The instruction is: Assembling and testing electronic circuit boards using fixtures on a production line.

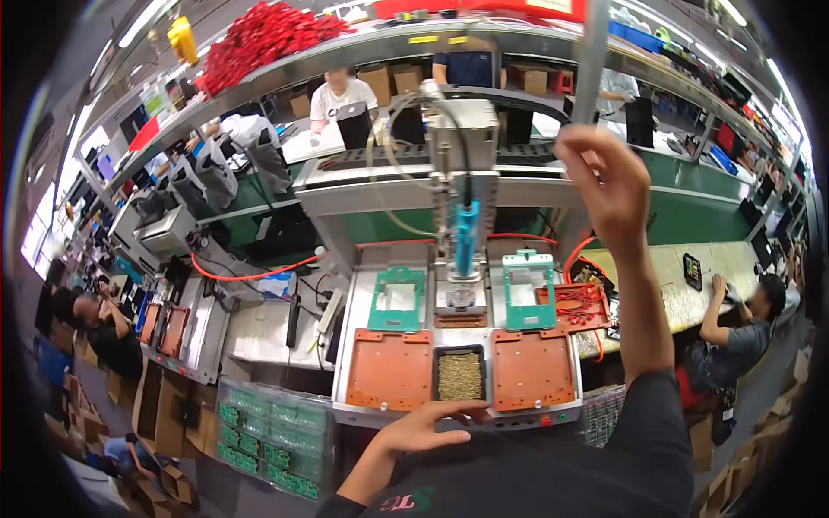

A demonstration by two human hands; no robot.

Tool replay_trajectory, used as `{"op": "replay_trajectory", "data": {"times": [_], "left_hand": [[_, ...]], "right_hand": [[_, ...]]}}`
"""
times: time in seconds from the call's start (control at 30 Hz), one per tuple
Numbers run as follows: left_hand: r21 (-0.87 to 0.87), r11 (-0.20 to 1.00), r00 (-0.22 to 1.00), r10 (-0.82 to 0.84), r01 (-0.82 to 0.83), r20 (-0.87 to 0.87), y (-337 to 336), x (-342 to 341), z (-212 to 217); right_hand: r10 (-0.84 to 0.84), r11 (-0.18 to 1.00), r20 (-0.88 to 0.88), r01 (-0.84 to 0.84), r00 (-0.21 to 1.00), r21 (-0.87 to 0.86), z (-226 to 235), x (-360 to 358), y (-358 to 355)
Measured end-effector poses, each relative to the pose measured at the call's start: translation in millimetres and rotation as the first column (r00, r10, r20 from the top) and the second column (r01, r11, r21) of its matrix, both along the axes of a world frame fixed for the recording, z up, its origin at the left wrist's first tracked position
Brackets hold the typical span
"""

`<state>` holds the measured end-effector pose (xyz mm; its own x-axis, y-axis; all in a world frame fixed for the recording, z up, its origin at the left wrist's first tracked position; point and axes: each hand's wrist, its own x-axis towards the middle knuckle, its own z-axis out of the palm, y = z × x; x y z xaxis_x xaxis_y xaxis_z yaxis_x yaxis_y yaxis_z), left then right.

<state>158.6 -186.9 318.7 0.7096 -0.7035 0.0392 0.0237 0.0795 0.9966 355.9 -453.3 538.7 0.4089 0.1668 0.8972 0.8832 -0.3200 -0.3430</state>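
Observation:
My left hand (436, 426) lies at the front edge of the bench machine, fingers stretched out and apart, just below a black tray (437, 380) full of small brass-coloured screws (460, 374). My right hand (609, 183) is raised high at the right, near a metal post (591, 65). Its fingers are curled in, and what they hold, if anything, does not show. Two orange-brown fixture plates, a left one (390, 369) and a right one (534, 369), flank the tray. Behind them stand two green frames, one left (377, 304) and one right (542, 318). Between these hangs a screwdriving head with a blue cylinder (466, 240).
An orange-brown plate with red wires (577, 306) sits right of the machine. Bagged green circuit boards (272, 436) lie at lower left. A shelf above bears a heap of red parts (268, 39). Co-workers sit around, one at the right (734, 337).

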Motion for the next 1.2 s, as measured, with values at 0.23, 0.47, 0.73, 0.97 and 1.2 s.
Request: {"op": "replay_trajectory", "data": {"times": [0.23,0.47,0.73,0.97,1.2], "left_hand": [[-0.088,0.986,0.987,0.135,-0.143,-0.085,92.2,-30.3,-6.8],[0.001,0.903,0.883,0.421,-0.430,-0.208,180.2,-73.7,-28.3],[-0.013,0.413,0.385,0.838,-0.911,-0.386,249.5,-126.4,-76.4],[-0.061,0.332,0.331,0.872,-0.941,-0.360,270.1,-115.7,-70.9],[-0.062,0.286,0.289,0.894,-0.956,-0.341,273.9,-114.3,-67.0]], "right_hand": [[-0.083,0.950,0.209,0.140,0.974,-0.277,152.3,157.3,207.0],[-0.514,0.786,-0.023,0.460,0.857,-0.413,149.7,343.9,365.6],[-0.592,0.805,-0.233,0.558,0.771,-0.200,132.1,365.8,402.8],[-0.594,0.795,-0.082,0.600,0.800,0.094,130.1,429.1,349.3],[-0.654,0.743,-0.246,0.548,0.715,-0.383,123.8,332.2,423.7]]}}
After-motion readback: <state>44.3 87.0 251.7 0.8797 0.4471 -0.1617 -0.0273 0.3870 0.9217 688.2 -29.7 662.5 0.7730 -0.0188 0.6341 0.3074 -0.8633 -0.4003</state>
